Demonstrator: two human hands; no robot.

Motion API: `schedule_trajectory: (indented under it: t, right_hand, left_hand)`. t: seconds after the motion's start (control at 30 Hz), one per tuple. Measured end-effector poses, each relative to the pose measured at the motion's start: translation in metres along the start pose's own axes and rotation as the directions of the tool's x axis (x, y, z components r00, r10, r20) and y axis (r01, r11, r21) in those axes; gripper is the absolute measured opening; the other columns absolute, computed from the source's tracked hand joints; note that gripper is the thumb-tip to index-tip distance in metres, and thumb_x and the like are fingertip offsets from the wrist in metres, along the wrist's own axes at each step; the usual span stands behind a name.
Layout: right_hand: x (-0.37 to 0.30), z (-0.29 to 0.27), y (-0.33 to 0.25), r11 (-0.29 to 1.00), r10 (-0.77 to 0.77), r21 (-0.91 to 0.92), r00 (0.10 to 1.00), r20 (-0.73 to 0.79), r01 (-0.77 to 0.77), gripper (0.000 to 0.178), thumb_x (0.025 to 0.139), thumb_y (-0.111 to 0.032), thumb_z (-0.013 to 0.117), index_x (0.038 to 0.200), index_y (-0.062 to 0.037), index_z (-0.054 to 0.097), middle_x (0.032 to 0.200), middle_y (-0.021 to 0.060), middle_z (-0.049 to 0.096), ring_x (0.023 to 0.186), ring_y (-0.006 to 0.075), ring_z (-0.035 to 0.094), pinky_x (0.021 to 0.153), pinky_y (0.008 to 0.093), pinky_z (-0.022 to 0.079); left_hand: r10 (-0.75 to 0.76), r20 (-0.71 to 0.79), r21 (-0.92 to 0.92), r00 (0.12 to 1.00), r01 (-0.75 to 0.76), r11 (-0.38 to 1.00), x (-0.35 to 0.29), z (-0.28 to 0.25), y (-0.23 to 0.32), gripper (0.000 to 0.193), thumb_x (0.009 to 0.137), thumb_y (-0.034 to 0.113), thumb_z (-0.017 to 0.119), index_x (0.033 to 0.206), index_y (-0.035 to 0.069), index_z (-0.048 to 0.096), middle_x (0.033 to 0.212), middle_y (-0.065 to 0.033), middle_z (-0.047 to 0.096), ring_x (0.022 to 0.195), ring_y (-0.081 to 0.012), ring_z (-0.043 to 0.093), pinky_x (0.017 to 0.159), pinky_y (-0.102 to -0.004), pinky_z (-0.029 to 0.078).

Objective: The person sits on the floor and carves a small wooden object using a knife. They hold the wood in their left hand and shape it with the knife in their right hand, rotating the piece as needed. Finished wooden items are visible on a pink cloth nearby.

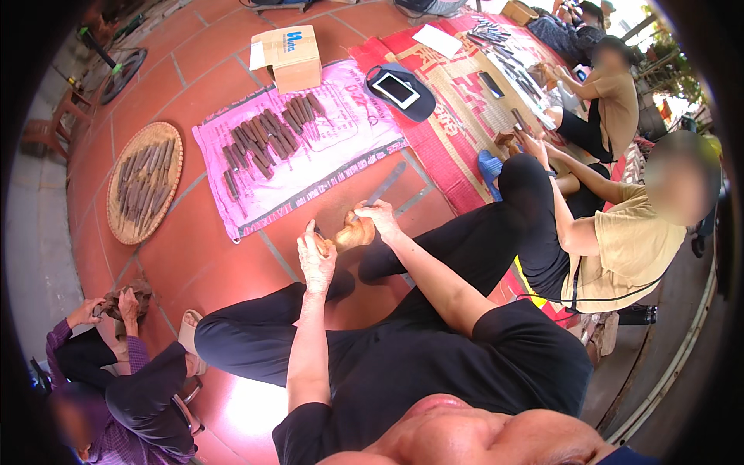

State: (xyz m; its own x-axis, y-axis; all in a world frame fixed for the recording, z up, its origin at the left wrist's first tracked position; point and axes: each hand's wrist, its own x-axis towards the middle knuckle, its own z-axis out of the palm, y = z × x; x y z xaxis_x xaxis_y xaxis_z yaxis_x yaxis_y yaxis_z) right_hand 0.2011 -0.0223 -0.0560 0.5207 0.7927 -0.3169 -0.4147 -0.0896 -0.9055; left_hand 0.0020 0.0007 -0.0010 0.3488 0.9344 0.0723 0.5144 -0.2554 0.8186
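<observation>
Above the tiled floor, in front of my crossed legs, my right hand is closed around the lower end of a long grey blade, which points up and to the right. A tan, crumpled piece that looks like cloth sits between my hands, touching the right one. Fingers curled, my left hand grips part of a tan piece; whether it is the same one I cannot tell. Beyond them a pink sack lies flat, with several brown wooden-looking pieces in rows on it.
To the left, a round woven tray holds more brown pieces. A cardboard box and a dark cap with a white phone stand beyond. Co-workers sit on a red mat at right; another person's hands work at lower left.
</observation>
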Motion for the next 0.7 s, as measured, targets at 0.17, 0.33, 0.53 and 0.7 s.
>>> schedule_trajectory:
  t: [0.17, 0.33, 0.53, 0.7]
  right_hand:
    - [-0.002, -0.002, -0.010, 0.971, 0.184, 0.186, 0.963, -0.195, -0.148, 0.018, 0.071, -0.003, 0.072, 0.079, -0.0026, 0.055, 0.082, 0.0104, 0.066, 0.070, 0.0190, 0.064, 0.064, 0.0298, 0.052]
    - [0.001, -0.002, 0.000, 0.998, 0.049, 0.031, 0.999, -0.014, -0.049, 0.019, 0.070, -0.004, 0.072, 0.083, -0.0012, 0.059, 0.081, 0.0103, 0.066, 0.070, 0.0183, 0.063, 0.065, 0.0304, 0.052]
    - [0.000, -0.010, 0.000, 0.970, 0.180, 0.196, 0.968, -0.174, -0.145, 0.020, 0.070, -0.004, 0.073, 0.084, -0.0013, 0.060, 0.081, 0.0104, 0.065, 0.070, 0.0180, 0.063, 0.065, 0.0301, 0.052]
    - [-0.007, 0.000, -0.011, 0.990, 0.123, 0.079, 0.992, -0.035, -0.120, 0.018, 0.071, -0.003, 0.073, 0.084, -0.0016, 0.061, 0.082, 0.0081, 0.065, 0.073, 0.0170, 0.063, 0.066, 0.0273, 0.050]
  left_hand:
    - [0.014, -0.019, -0.014, 1.000, -0.014, 1.000, -0.001, -0.002, -0.002, 0.066, 0.073, 0.004, 0.063, 0.133, 0.013, 0.038, 0.109, -0.0153, 0.046, 0.104, -0.0336, 0.049, 0.091, -0.0423, 0.041]
    - [-0.047, 0.025, -0.024, 0.999, 0.048, 0.999, 0.000, -0.001, 0.001, 0.066, 0.073, 0.004, 0.062, 0.134, 0.013, 0.038, 0.112, -0.0150, 0.046, 0.107, -0.0329, 0.048, 0.093, -0.0412, 0.040]
    - [0.028, -0.026, -0.004, 0.999, -0.028, 1.000, -0.002, 0.001, -0.003, 0.068, 0.072, 0.004, 0.064, 0.134, 0.013, 0.037, 0.107, -0.0160, 0.047, 0.101, -0.0355, 0.049, 0.089, -0.0441, 0.042]
    - [-0.021, -0.001, -0.027, 1.000, 0.021, 0.999, 0.000, 0.001, -0.002, 0.066, 0.073, 0.004, 0.062, 0.134, 0.013, 0.038, 0.110, -0.0157, 0.046, 0.105, -0.0340, 0.048, 0.092, -0.0422, 0.041]
